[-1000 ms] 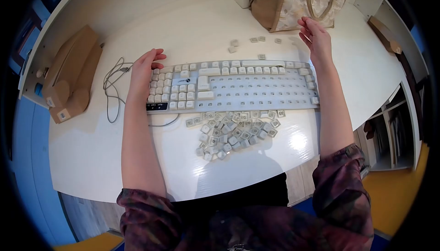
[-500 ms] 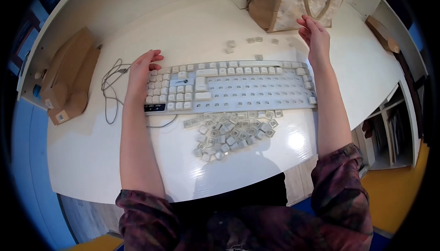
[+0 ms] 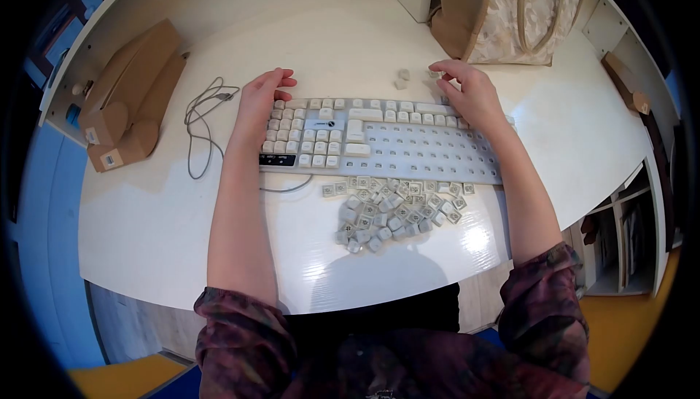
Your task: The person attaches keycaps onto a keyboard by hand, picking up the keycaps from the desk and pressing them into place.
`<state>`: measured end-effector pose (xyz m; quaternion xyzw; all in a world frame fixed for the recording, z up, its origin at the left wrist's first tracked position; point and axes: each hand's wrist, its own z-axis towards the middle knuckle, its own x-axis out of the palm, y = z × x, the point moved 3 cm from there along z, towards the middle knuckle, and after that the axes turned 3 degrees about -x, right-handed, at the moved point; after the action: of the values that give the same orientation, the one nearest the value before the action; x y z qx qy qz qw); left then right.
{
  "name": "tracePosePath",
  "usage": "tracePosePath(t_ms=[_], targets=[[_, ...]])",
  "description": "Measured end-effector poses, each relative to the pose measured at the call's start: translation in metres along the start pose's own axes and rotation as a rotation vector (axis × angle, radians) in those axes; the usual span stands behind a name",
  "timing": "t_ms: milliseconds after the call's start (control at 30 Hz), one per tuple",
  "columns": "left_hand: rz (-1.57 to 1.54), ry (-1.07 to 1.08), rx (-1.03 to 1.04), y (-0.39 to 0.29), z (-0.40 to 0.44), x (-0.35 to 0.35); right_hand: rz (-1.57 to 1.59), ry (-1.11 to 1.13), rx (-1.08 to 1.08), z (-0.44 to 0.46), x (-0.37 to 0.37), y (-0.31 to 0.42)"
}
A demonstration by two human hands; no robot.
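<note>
Find nearest a heap of loose keycaps just beside the near edge of the full-size keyboard, turned with number pad leftward and many switches bare. Just beyond, note the right hand, freshly moved in over the far right rows and so within reach of stray keycaps behind, and the left hand at the left end, loosely curled and seemingly empty, contact impossible to tell. Farther, see right thumb and index finger parted at one stray keycap, touch unclear, and last a tote bag on the desk.
</note>
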<state>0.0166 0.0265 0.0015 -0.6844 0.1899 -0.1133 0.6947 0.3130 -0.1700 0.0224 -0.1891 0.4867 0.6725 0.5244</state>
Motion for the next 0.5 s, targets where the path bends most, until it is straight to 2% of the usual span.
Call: tracePosePath(t_ms=[500], targets=[[-0.060, 0.014, -0.002, 0.003, 0.000, 0.000, -0.030, 0.273, -0.032, 0.037, 0.033, 0.022]])
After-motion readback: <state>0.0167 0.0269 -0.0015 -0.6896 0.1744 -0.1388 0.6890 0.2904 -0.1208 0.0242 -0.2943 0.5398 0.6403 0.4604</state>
